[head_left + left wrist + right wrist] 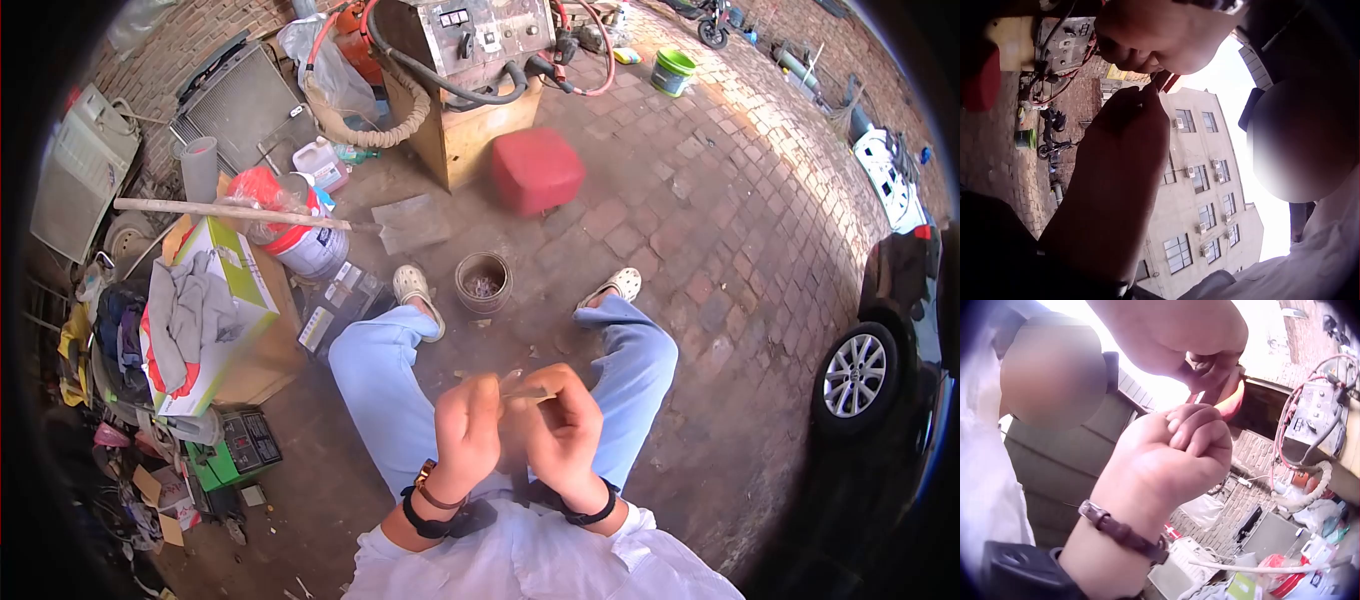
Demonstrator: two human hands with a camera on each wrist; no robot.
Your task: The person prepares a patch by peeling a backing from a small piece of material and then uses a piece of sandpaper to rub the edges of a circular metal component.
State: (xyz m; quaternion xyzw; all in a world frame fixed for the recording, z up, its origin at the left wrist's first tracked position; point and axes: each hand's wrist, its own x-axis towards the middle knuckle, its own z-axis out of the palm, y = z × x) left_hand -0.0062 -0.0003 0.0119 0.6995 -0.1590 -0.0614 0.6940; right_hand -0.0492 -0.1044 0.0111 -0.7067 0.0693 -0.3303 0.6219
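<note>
You have a small thin strip (533,393) held up between your two hands, above your lap and in front of your body; its material is too small and blurred to tell. Your left hand (468,425) curls its fingers in and pinches one side of it between thumb and fingertips, and your right hand (562,425) pinches the other side, its fingers bent too, so that the fingertips of both hands nearly meet. Holding it from both sides probably keeps so light a piece steady and lets you turn or work it finely; raising it likely brings it nearer your eyes. In the right wrist view its edge shows bright orange-red, perhaps because light comes through it. Your knees are spread and your clogs (415,290) stand either side of a round pot (460,284) with scraps inside, an arrangement that seems to leave the space ahead of your hands free for your arms. Beyond the pot sits a red padded stool (537,170), near a metal-cased power unit (485,45) set on a wooden cabinet (500,140), which likely raises its knobs to a handier height. A shovel (412,224) leans its long handle across a white bucket (318,248) and a carton (250,270), which seem to prop it, while a grey cloth (190,310) lies draped over that carton.
</note>
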